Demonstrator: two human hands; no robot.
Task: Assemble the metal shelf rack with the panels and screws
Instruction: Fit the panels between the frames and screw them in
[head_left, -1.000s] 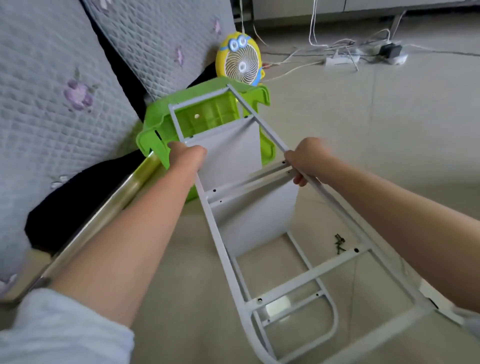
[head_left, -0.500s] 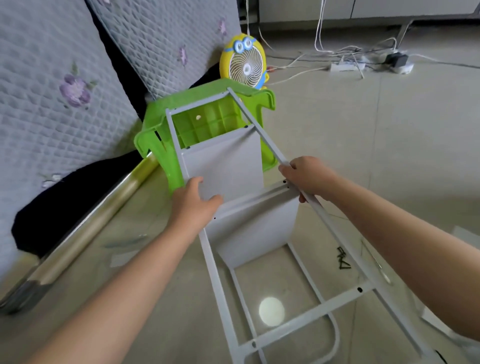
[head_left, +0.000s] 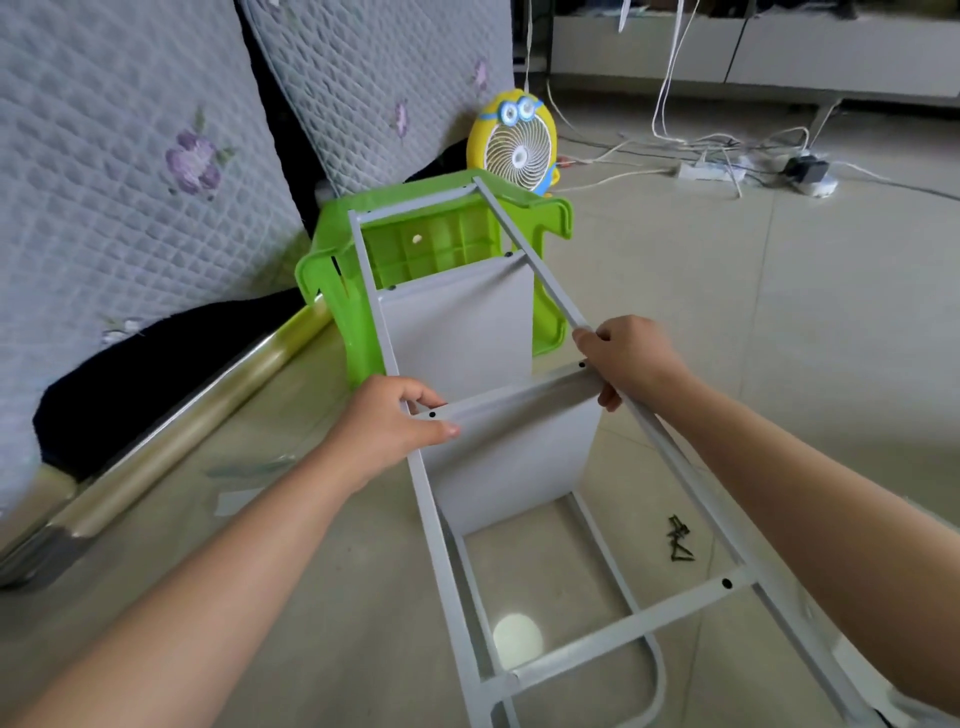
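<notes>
Soft, even daylight fills the scene, brightest toward the upper right. A round glare spot (head_left: 517, 635) sits on the glossy floor (head_left: 779, 338) at lower centre. Shadows are faint. Wide-angle distortion bends the frame edges, and the lower corners look slightly soft.

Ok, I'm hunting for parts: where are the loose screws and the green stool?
loose screws (head_left: 678, 536), head view, middle of the dark pile on the floor.
green stool (head_left: 322, 270), head view, its left leg.
</notes>
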